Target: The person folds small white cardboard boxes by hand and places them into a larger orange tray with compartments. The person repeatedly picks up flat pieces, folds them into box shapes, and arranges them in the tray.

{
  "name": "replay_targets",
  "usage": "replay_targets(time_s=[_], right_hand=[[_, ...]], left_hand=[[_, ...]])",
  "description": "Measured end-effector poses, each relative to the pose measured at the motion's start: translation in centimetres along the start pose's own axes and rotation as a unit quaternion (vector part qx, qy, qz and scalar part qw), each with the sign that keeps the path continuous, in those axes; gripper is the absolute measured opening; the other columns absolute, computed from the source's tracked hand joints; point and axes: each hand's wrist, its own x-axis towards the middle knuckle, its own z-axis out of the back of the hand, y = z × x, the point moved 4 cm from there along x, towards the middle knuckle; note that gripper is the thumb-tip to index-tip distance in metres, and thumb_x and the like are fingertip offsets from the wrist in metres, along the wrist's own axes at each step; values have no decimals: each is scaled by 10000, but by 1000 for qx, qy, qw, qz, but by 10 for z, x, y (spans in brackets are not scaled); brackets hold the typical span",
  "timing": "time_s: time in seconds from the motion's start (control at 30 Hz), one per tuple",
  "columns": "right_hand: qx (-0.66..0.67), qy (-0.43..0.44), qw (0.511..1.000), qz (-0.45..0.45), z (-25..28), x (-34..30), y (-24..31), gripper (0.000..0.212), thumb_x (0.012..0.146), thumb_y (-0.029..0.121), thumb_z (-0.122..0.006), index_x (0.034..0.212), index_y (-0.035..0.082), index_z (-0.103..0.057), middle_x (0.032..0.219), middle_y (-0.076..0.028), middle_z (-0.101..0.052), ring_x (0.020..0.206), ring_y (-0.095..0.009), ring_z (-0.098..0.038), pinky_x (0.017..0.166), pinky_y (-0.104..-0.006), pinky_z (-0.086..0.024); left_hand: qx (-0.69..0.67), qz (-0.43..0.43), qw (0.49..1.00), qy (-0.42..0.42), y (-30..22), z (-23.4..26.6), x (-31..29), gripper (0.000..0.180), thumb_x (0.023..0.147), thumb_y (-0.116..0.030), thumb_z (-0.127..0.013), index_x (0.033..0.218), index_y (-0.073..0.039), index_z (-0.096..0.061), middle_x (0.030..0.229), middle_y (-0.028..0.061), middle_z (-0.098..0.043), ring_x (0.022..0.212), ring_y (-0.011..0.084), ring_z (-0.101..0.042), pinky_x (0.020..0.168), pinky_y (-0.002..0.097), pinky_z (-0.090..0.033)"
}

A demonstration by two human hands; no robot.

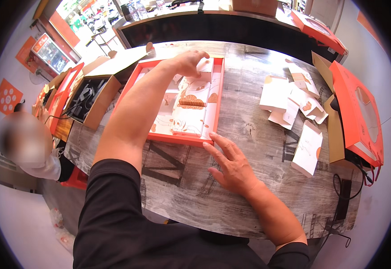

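A shallow red gift box (159, 138) lies on the table before me, its white inside printed with orange and gold patterns. My left hand (190, 62) reaches over it to the far right corner, fingers closed on a small white carton (205, 67). Along the box's right side sits a long patterned white carton (191, 112). At the near right corner, my right hand (232, 168) has its fingers stretched out, fingertips at the red rim. My left forearm hides part of the box's left side.
Several small white cartons (276, 92) lie to the right, with one carton (307, 148) nearer. A red lid with a window (361, 107) leans at the right edge beside a cable. An open brown box (102, 103) holds black items at left. A person (30, 139) is beyond it.
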Motion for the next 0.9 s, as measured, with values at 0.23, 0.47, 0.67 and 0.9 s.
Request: replay_targets(time_s=[0.23, 0.47, 0.67, 0.9], right_hand=[[7, 0, 1000, 1, 0, -1, 0, 788, 791, 94, -780, 1521, 117, -484, 1613, -150, -386, 1408, -373, -466, 1168, -467, -424], [5, 4, 1000, 1, -1, -1, 1, 730, 792, 96, -778, 1476, 82, -523, 1616, -154, -380, 1416, -371, -461, 1165, -460, -428], [4, 5, 1000, 4, 2, 0, 1, 678, 794, 94, -772, 1435, 53, -557, 1615, -156, -382, 1426, -364, -454, 1171, -457, -423], [4, 8, 1000, 0, 0, -2, -3, 644, 795, 96, -770, 1408, 40, -580, 1621, -152, -380, 1446, -360, -437, 1185, -450, -409]], left_hand=[[20, -17, 1000, -4, 1, 3, -2, 710, 793, -254, -808, 1439, -154, -533, 1402, 167, -560, 1374, 343, -495, 1169, 429, -417], [41, -18, 999, -15, -12, -3, -3, 807, 769, -475, -888, 1429, -152, -555, 1435, 150, -559, 1360, 347, -525, 1145, 416, -452], [-17, 5, 1000, 24, -14, -5, -13, 896, 829, -605, -805, 1547, -176, -484, 1630, 199, -373, 1510, 385, -356, 1228, 445, -358], [88, 12, 996, -31, -20, -48, -21, 1063, 928, -851, -373, 1644, -72, -263, 1683, 266, -230, 1590, 413, -143, 1292, 492, -120]])
